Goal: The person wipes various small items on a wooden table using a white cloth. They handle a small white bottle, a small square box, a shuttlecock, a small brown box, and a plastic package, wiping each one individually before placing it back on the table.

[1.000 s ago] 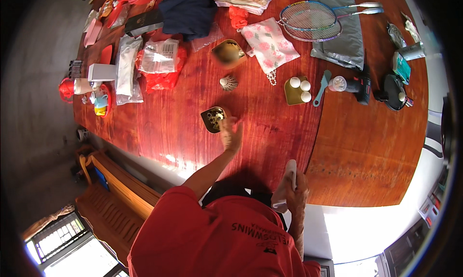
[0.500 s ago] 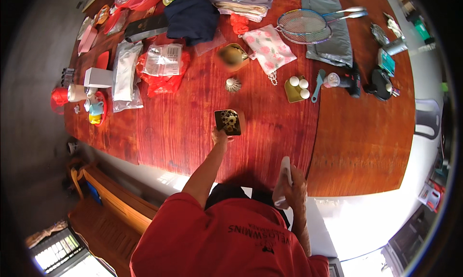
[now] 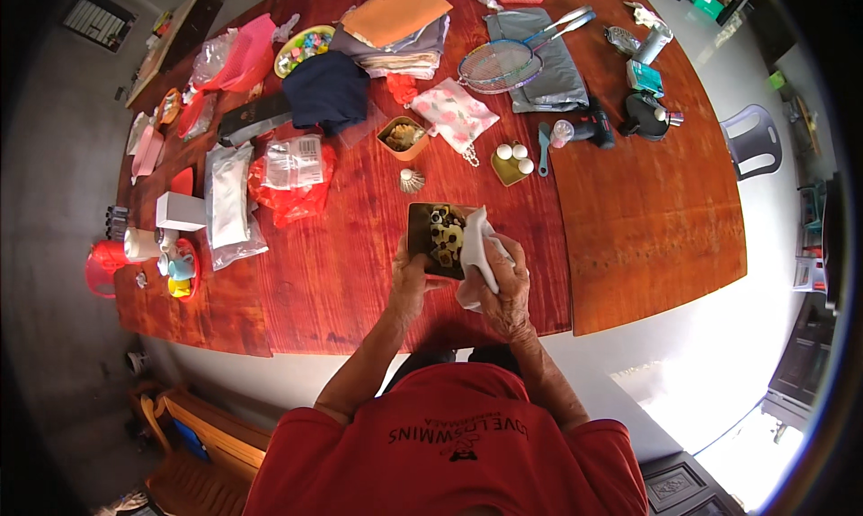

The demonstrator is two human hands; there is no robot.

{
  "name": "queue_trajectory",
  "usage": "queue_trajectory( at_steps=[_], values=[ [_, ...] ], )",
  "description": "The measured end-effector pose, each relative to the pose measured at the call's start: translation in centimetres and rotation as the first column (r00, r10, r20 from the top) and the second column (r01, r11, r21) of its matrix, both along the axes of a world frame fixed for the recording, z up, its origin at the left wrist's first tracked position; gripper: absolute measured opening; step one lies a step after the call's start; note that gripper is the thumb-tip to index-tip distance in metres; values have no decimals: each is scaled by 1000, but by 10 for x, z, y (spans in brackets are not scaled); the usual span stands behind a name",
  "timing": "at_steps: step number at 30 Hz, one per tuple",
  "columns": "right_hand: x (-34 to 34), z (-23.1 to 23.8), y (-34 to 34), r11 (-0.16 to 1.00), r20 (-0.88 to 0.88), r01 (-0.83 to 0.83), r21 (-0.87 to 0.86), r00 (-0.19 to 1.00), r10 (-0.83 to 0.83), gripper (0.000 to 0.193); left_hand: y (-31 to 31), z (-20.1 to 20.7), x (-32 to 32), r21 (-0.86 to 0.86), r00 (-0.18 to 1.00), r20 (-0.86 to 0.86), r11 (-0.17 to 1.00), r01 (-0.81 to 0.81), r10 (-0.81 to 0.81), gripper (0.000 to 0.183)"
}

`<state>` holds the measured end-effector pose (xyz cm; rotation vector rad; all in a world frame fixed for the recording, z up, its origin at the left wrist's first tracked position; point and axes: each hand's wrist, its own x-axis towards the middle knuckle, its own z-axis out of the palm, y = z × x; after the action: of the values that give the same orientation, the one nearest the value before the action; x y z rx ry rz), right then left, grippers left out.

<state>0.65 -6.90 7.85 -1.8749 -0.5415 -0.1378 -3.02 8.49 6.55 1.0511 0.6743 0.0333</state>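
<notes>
A small square box [image 3: 419, 221], dark inside, is tilted above the near part of the red wooden table. Small cream and dark pieces [image 3: 447, 237] lie in it, too small to name. My left hand [image 3: 412, 278] grips the box by its near left corner. In my right hand [image 3: 508, 282] is a bunched white cloth [image 3: 476, 255], pressed against the box's right side. Beyond the box a shuttlecock [image 3: 411, 182] stands on the table, and behind it is a similar box [image 3: 404, 138] with pale contents.
On the right are a small tray with white round pieces [image 3: 512, 165], a blue-green comb-like tool [image 3: 544, 149], a drill [image 3: 593, 128] and badminton rackets [image 3: 499, 66]. Plastic packages [image 3: 294, 170] and a white box [image 3: 181, 211] lie left. A floral pouch [image 3: 454, 116] rests farther back.
My right hand has come up from beside my body with the white cloth to the box. The box, in my left hand, is nearer to me. The view has shifted.
</notes>
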Motion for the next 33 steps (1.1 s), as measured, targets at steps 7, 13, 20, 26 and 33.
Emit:
queue_trajectory(
  at_steps=[7, 13, 20, 26, 33],
  values=[
    [-38, 12, 7, 998, 109, 32, 61, 993, -39, 40, -5, 1, -5, -441, 964, 125, 883, -158, 235, 29],
    [-26, 50, -1, 988, 241, 150, 45, 958, -157, 36, -20, 38, -13, -481, 971, 120, 867, -126, 208, 30],
    [12, 95, -5, 924, 22, -324, 203, 945, 326, 34, -12, 67, -44, -283, 988, 152, 957, 62, -19, 33],
    [25, 95, 9, 930, -187, -345, 127, 913, 364, 34, -6, 78, -54, -274, 982, 175, 955, 116, -69, 36],
    [-22, 89, 5, 980, 56, -124, 157, 992, 116, 28, 5, 73, -45, -398, 960, 241, 917, -34, 140, 39]
  ],
)
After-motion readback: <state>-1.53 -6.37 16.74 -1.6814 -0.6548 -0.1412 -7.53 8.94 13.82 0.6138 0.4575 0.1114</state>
